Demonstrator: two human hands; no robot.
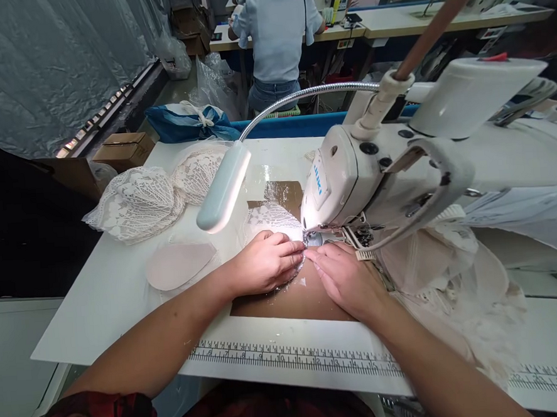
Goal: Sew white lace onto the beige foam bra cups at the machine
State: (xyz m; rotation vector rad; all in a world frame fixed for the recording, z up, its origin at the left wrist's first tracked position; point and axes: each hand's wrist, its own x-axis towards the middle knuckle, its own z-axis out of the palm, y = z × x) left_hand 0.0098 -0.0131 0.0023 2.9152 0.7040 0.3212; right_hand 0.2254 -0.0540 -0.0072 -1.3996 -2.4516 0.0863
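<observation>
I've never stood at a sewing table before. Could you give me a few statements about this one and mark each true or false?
1. The left hand is on a piece of white lace. True.

2. The right hand is up on the lamp. False: the right hand is low, over the brown sheet, beside the head of the sewing machine.

3. A ruler scale runs along the near side of the table. True.

4. The seated person ahead wears a red top. False: that person's top is pale blue.

5. A lace bundle lies left of the lamp. True.
</observation>
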